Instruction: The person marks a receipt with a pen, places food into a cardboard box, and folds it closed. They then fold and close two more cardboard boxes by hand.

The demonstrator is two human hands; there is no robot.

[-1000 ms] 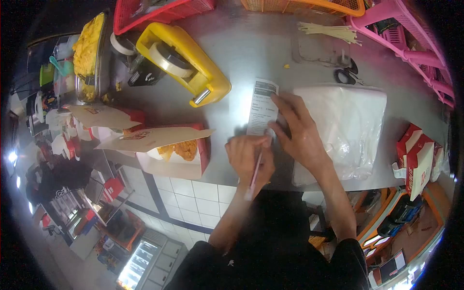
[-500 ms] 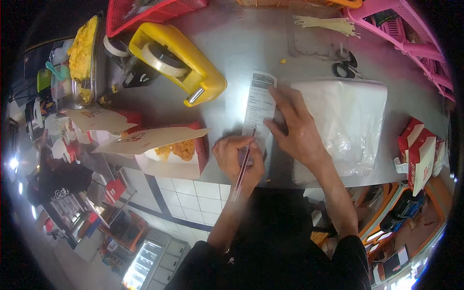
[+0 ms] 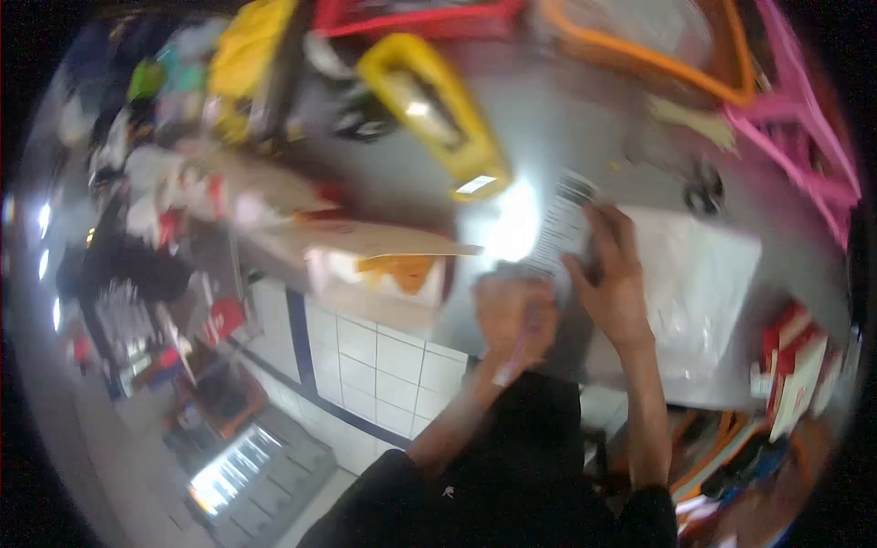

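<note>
My left hand (image 3: 516,318), smeared by motion, is closed around a pen (image 3: 523,352) that slants down past the wrist. It rests at the lower end of a printed paper slip (image 3: 565,219) on the metal table. My right hand (image 3: 614,274) lies with its fingers apart on the right edge of the slip, thumb toward my left hand. A stack of clear plastic bags (image 3: 703,283) lies just right of my right hand. Left of my left hand is an open food box (image 3: 384,292) with fried food inside.
A yellow tape dispenser (image 3: 484,146) stands beyond the slip. Red (image 3: 420,20) and orange (image 3: 744,55) baskets and a pink rack (image 3: 795,114) line the far side. Black scissors (image 3: 703,187) lie behind the bags. Red-and-white boxes (image 3: 795,365) sit at right, near the table edge (image 3: 703,400).
The view has turned and blurred, so the table things appear shifted, mostly to the right and down. The pen is still in my left hand, and my right hand is still on the slip.
</note>
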